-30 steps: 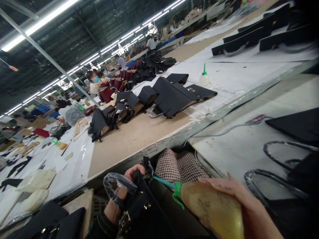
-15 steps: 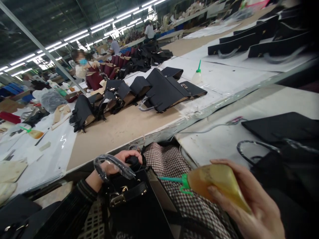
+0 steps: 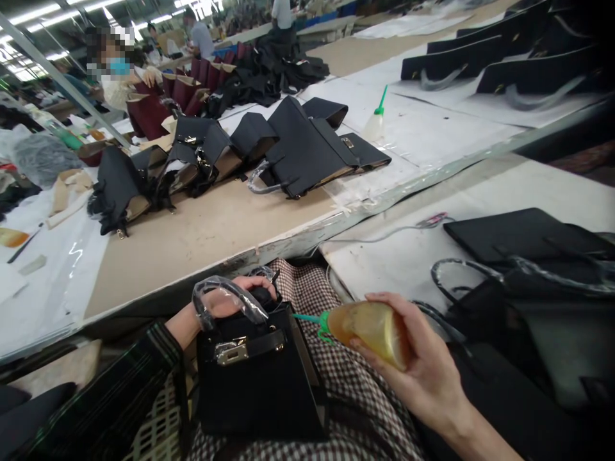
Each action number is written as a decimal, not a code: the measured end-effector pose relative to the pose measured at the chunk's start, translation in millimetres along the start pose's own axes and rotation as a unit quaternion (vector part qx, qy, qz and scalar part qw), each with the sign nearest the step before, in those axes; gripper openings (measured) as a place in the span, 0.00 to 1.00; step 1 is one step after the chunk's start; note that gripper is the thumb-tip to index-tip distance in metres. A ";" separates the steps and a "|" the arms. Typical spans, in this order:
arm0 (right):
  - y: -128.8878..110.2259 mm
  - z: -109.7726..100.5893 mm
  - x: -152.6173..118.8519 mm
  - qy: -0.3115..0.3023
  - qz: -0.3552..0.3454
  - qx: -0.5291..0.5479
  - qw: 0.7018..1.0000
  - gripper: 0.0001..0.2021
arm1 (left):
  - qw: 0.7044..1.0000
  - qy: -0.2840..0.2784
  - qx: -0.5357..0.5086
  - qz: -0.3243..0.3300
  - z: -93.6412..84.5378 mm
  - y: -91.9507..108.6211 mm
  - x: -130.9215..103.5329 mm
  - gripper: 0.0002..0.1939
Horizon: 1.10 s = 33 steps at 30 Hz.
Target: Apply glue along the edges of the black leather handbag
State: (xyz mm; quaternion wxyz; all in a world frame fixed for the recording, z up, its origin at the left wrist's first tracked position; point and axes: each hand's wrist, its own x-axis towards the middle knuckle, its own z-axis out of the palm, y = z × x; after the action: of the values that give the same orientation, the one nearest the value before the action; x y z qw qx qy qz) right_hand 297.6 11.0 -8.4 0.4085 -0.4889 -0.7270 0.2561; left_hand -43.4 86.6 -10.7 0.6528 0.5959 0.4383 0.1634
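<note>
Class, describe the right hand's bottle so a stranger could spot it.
Start at the checked cloth around the black handbag. Beside that bag, the right hand grips a bottle, green nozzle toward the bag. Unlike the pale bottle standing on the table, this one is amber and hand-held.

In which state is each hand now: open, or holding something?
Left hand: closed, holding the black handbag at its top.
Right hand: closed around the bottle of amber liquid.

On my screen a long worktable [image 3: 307, 242] runs off aslant, its top laid with brown board [image 3: 216, 234] and white paper [image 3: 423, 137], and a pale table [image 3: 552, 182] stands nearer on the right. I see tube lights [image 3: 33, 14] glowing at upper left, where a pole [image 3: 62, 79] slants across my view.
</note>
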 end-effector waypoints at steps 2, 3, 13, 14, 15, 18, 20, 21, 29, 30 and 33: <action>0.5 2.0 0.8 0.009 -0.012 0.000 1.000 0.26 | 1.000 0.003 0.003 -0.002 -0.2 -0.9 0.0 0.14; 0.8 2.9 0.8 0.014 -0.016 0.000 1.000 0.26 | 1.000 0.004 0.006 -0.001 -0.6 -1.6 -0.3 0.14; -1.4 4.3 -2.1 -0.013 0.001 0.000 1.000 0.23 | 0.999 0.013 0.038 0.009 -1.9 -5.3 -2.3 0.14; -1.7 4.3 -2.8 -0.014 0.004 0.002 1.000 0.23 | 0.999 0.014 0.039 0.009 -2.1 -7.0 -2.2 0.14; -1.8 4.3 -3.5 -0.012 0.008 0.003 1.000 0.23 | 0.999 0.014 0.040 0.008 -2.6 -9.2 -2.0 0.14; -1.1 4.6 -4.7 0.018 0.019 0.004 1.000 0.24 | 0.999 0.012 0.041 0.004 -4.3 -16.1 -1.5 0.15; 0.0 5.2 -3.8 0.037 0.023 0.006 0.999 0.24 | 0.999 0.010 0.042 0.003 -4.4 -17.3 -1.4 0.16; 0.7 5.6 -2.9 0.039 0.021 0.006 0.999 0.24 | 0.999 0.010 0.042 0.005 -3.9 -16.5 -1.4 0.16; 1.1 0.8 3.7 -0.016 -0.013 0.004 1.000 0.25 | 0.999 0.001 0.043 0.011 3.3 -1.2 -1.5 0.14; 0.0 -1.0 3.6 -0.026 -0.011 0.005 1.000 0.24 | 0.999 0.001 0.044 0.010 3.7 -0.7 -1.4 0.14; -3.6 -4.9 3.2 -0.044 -0.007 0.006 0.999 0.23 | 0.999 0.000 0.045 0.011 4.7 0.3 -0.6 0.14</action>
State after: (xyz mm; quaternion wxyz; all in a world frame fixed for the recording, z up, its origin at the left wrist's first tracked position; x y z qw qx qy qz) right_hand 299.4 12.5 -1.9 0.3807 -0.4696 -0.7460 0.2793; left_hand -40.0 83.2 -10.6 0.6233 0.6296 0.4387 0.1503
